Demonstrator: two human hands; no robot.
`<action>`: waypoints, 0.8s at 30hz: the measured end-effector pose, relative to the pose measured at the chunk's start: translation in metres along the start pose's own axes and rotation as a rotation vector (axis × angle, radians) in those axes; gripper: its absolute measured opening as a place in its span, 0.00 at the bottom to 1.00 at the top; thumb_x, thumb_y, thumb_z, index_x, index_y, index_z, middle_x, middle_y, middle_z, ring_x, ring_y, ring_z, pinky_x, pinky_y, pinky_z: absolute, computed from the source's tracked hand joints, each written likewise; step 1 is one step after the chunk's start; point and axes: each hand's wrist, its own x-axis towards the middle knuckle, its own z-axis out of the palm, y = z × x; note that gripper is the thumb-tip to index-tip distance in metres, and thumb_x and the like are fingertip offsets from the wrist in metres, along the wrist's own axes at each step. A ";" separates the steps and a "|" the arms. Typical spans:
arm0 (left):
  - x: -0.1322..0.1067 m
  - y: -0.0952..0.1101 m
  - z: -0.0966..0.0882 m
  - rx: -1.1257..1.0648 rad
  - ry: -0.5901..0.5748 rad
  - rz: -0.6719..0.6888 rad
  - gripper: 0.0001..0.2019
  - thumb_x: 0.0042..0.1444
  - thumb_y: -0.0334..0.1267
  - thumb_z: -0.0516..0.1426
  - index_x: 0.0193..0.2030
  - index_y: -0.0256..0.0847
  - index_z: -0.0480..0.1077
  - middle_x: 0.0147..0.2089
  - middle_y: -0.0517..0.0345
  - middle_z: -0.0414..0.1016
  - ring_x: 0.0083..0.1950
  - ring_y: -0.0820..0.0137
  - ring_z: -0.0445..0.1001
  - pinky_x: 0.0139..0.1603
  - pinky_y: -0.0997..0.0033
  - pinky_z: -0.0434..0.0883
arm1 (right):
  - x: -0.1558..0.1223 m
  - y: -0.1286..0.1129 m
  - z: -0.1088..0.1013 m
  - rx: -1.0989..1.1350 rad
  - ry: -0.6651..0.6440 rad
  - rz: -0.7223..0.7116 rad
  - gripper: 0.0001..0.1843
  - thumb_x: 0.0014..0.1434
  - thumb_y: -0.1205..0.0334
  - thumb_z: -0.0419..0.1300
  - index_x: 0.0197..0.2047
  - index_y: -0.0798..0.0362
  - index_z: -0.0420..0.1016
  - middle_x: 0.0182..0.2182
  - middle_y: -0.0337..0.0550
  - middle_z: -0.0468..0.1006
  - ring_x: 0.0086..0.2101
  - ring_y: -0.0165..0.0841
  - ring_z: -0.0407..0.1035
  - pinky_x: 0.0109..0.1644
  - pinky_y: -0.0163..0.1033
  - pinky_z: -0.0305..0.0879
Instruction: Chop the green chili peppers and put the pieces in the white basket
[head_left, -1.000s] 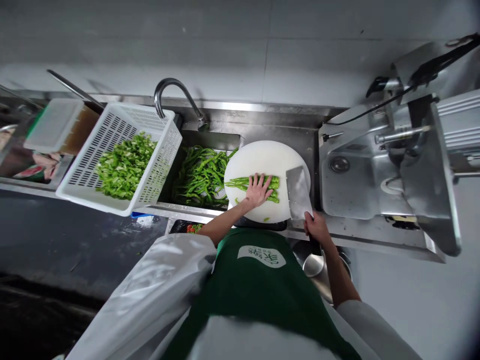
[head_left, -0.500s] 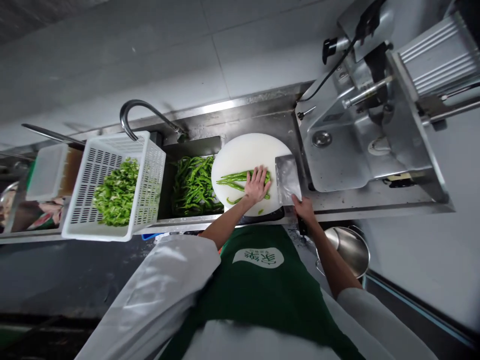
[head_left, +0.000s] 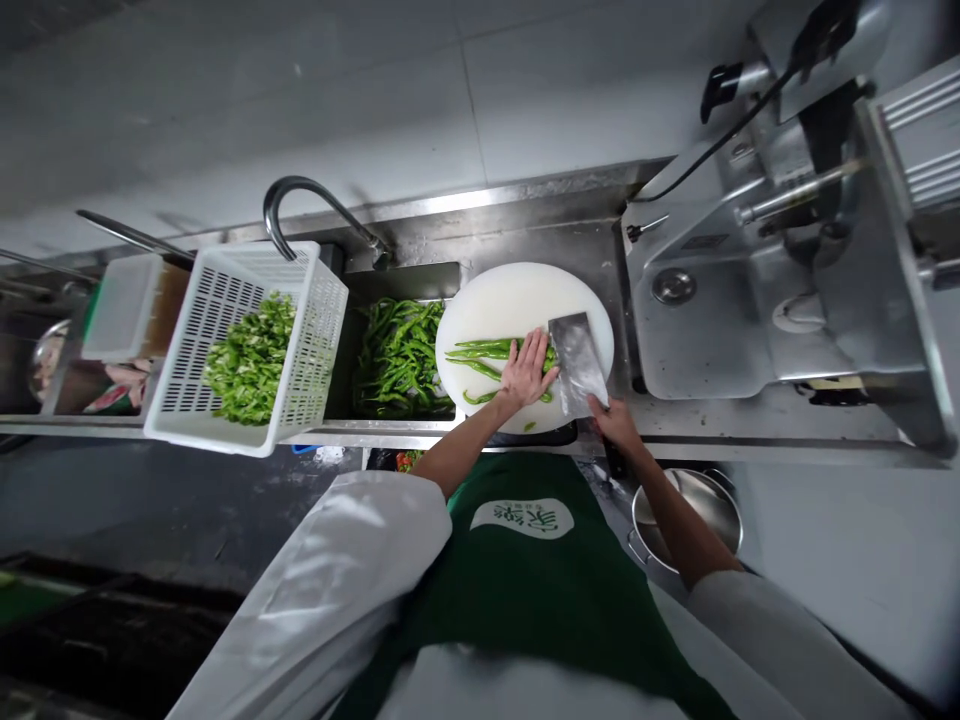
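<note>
A round white cutting board (head_left: 517,295) sits on the steel counter beside the sink. Several long green peppers (head_left: 478,352) lie across it. My left hand (head_left: 527,372) rests flat on the peppers with fingers spread, pinning them down. My right hand (head_left: 615,420) grips the handle of a broad cleaver (head_left: 576,362), whose blade stands right against my left fingers at the peppers' right end. I wear a green apron over white sleeves.
The sink (head_left: 397,283) holds a heap of whole green peppers (head_left: 397,358) under a curved tap (head_left: 300,200). A white slotted basket (head_left: 229,285) of chopped greens sits at left. A steel slicing machine (head_left: 772,260) stands at right; a steel pot (head_left: 697,515) sits below the counter.
The cleaver has shifted left across the board, from apart at the right edge to touching my left fingers. My left hand stays on the peppers. The view has swung.
</note>
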 end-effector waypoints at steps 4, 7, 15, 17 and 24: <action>0.001 -0.001 -0.001 0.005 0.012 0.006 0.38 0.75 0.55 0.40 0.81 0.28 0.45 0.83 0.41 0.41 0.83 0.56 0.43 0.82 0.45 0.43 | 0.001 -0.008 0.008 -0.092 0.036 0.047 0.33 0.64 0.30 0.55 0.32 0.53 0.77 0.16 0.45 0.72 0.29 0.44 0.77 0.32 0.40 0.69; 0.002 -0.002 -0.001 0.008 0.028 0.003 0.38 0.75 0.55 0.40 0.81 0.27 0.45 0.83 0.41 0.40 0.84 0.56 0.42 0.82 0.45 0.44 | 0.002 -0.014 0.015 -0.110 0.044 0.069 0.30 0.65 0.34 0.56 0.32 0.54 0.77 0.18 0.47 0.74 0.32 0.45 0.78 0.36 0.40 0.69; 0.006 -0.002 0.002 0.002 0.012 0.014 0.39 0.75 0.55 0.40 0.81 0.27 0.42 0.83 0.40 0.39 0.84 0.56 0.40 0.82 0.45 0.44 | -0.026 -0.004 0.033 -0.085 -0.006 0.221 0.25 0.68 0.40 0.54 0.34 0.53 0.76 0.18 0.46 0.74 0.26 0.42 0.74 0.34 0.40 0.67; 0.003 -0.004 -0.003 0.008 0.011 0.010 0.39 0.75 0.55 0.40 0.81 0.27 0.43 0.83 0.41 0.39 0.84 0.56 0.39 0.82 0.44 0.43 | -0.026 -0.007 0.041 -0.092 0.022 0.247 0.25 0.69 0.41 0.54 0.35 0.54 0.76 0.20 0.47 0.75 0.26 0.42 0.74 0.35 0.41 0.67; -0.015 -0.028 -0.013 0.056 -0.012 -0.103 0.36 0.75 0.54 0.39 0.82 0.33 0.44 0.83 0.47 0.38 0.84 0.56 0.38 0.82 0.39 0.37 | -0.031 -0.009 0.050 -0.080 0.046 0.266 0.24 0.69 0.42 0.55 0.34 0.53 0.75 0.17 0.44 0.73 0.25 0.41 0.73 0.34 0.40 0.66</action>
